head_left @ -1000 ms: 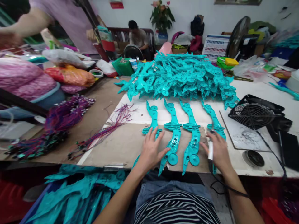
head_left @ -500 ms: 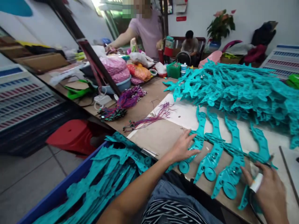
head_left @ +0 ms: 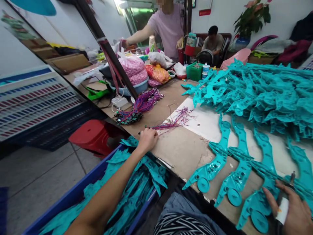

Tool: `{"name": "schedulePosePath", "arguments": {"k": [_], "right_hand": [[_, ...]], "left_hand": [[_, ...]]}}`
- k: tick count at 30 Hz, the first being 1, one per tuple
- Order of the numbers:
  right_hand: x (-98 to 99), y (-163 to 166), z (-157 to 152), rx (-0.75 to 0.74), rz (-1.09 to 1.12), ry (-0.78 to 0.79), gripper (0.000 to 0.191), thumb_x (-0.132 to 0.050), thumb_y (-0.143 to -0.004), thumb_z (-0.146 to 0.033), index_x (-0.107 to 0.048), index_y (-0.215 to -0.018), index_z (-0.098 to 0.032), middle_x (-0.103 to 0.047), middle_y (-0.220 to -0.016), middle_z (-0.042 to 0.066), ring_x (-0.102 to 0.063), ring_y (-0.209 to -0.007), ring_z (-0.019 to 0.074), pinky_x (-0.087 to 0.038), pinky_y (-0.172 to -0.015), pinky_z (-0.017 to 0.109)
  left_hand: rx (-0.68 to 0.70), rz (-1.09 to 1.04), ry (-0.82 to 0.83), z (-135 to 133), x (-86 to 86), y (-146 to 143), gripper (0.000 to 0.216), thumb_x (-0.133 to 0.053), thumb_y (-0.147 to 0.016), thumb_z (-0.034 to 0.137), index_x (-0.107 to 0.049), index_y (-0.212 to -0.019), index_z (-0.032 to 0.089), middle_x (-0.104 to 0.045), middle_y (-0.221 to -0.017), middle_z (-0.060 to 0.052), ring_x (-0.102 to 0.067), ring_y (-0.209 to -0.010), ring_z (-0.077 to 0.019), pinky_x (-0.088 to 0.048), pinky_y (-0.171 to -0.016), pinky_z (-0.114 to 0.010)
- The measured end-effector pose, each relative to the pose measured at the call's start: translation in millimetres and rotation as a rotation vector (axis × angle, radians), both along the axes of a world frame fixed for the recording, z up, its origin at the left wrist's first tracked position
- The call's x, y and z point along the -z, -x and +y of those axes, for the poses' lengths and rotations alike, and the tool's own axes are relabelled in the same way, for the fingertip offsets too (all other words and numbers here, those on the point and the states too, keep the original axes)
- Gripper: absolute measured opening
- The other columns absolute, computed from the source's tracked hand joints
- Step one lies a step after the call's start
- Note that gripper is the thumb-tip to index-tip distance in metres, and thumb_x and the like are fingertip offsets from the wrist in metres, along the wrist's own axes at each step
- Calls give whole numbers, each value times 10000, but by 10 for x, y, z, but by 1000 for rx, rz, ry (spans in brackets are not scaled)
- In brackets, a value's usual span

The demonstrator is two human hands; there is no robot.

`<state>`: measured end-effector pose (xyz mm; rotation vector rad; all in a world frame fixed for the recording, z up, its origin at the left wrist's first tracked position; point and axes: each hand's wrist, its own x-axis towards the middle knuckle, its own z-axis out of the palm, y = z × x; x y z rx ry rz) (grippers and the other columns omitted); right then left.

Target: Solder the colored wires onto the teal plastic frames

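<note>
My left hand [head_left: 148,140] is at the table's front edge, its fingers curled over the component end of a loose bunch of thin red and purple wires [head_left: 172,124]; the fingertips are partly hidden. At the lower right, my right hand [head_left: 292,207] is closed around a soldering iron [head_left: 283,207] with a white and black handle, its metal tip pointing up. Several flat turquoise plastic parts [head_left: 241,163] lie side by side between my hands, each with a round disc at its near end. The right hand is beside the rightmost of these parts.
A high pile of turquoise parts [head_left: 264,94] stands at the back right. More lie in a blue crate [head_left: 80,195] below the table. A thick wire bundle [head_left: 146,102], a dark post [head_left: 110,54] and a red stool [head_left: 91,137] are leftward. Two people are further back.
My left hand has moved left from the turquoise parts to the loose wires. My right hand still holds the soldering iron, its tip now raised. The view has shifted.
</note>
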<state>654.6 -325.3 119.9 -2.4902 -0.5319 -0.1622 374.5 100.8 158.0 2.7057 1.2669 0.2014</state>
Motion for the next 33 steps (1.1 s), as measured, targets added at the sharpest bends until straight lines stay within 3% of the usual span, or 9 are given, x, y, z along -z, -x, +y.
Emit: {"name": "schedulePosePath", "arguments": {"k": [3, 6, 10, 14, 19, 21, 24, 28, 33], "right_hand": [[-9, 8, 15, 15, -10, -6, 531, -506, -597, -815, -516, -880, -366, -693, -1146, 148, -599, -1150, 471, -386, -1058, 736], [23, 4, 14, 19, -41, -13, 525, -484, -615, -808, -514, -886, -359, -692, -1150, 152, -606, -1138, 473, -376, -1073, 731], [66, -10, -12, 13, -38, 13, 535, -474, -638, -803, -527, -904, -342, -698, -1137, 157, -603, -1142, 481, -406, -1047, 738], [103, -17, -23, -14, -95, 26, 507, -458, -700, -765, -536, -937, -324, -702, -1143, 143, -617, -1131, 468, -405, -1068, 725], [52, 13, 5, -7, -97, -28, 543, -479, -681, -794, -535, -938, -319, -704, -1128, 157, -617, -1126, 480, -425, -1032, 730], [-27, 50, 11, 7, -62, -38, 524, -512, -693, -770, -544, -954, -317, -695, -1157, 159, -610, -1156, 465, -460, -1008, 702], [-211, 131, 28, 44, -96, -71, 505, -516, -748, -733, -561, -1006, -302, -683, -1202, 160, -608, -1187, 438, -519, -960, 647], [-554, 242, 159, 18, -351, -255, 384, -579, -848, -591, -573, -1075, -282, -717, -1172, 125, -659, -1153, 344, -572, -934, 513], [-1017, 334, 610, -261, -435, -443, 233, -636, -900, -414, -553, -1034, -243, -734, -1142, 98, -683, -1132, 254, -556, -972, 422]], "left_hand": [[121, -123, 154, -185, -39, -115, 150, -490, -891, 216, -630, -852, 178, -684, -849, -100, -614, -843, -251, -437, -781, -350], [132, -180, 292, -303, -53, -198, 159, -480, -889, 231, -632, -884, 185, -678, -786, -58, -607, -742, -211, -427, -692, -299], [149, -196, 345, -194, -168, -204, 134, -538, -828, 223, -661, -786, 188, -695, -763, -53, -613, -743, -201, -423, -674, -272], [231, -365, 600, -19, -537, -230, 196, -629, -799, 335, -671, -704, 169, -639, -624, -17, -518, -554, -130, -365, -536, -221], [237, -961, 829, -31, -1169, -630, 299, -710, -816, 443, -675, -879, 152, -576, -561, 19, -310, -376, -50, -181, -388, -189], [278, -1097, 853, -82, -1360, -858, 251, -703, -849, 396, -673, -915, 156, -500, -521, 48, -291, -367, -45, -170, -389, -180], [364, -1025, 942, -207, -1505, -1138, 185, -667, -893, 322, -675, -863, 139, -417, -489, 60, -304, -379, -45, -168, -401, -175], [524, -855, 1095, -463, -1496, -1300, 156, -662, -888, 290, -675, -884, 135, -449, -505, 49, -347, -415, -57, -196, -422, -181], [692, -725, 1258, -796, -1420, -1339, 257, -708, -838, 352, -634, -945, 131, -537, -548, 32, -394, -454, -65, -219, -437, -193]]}}
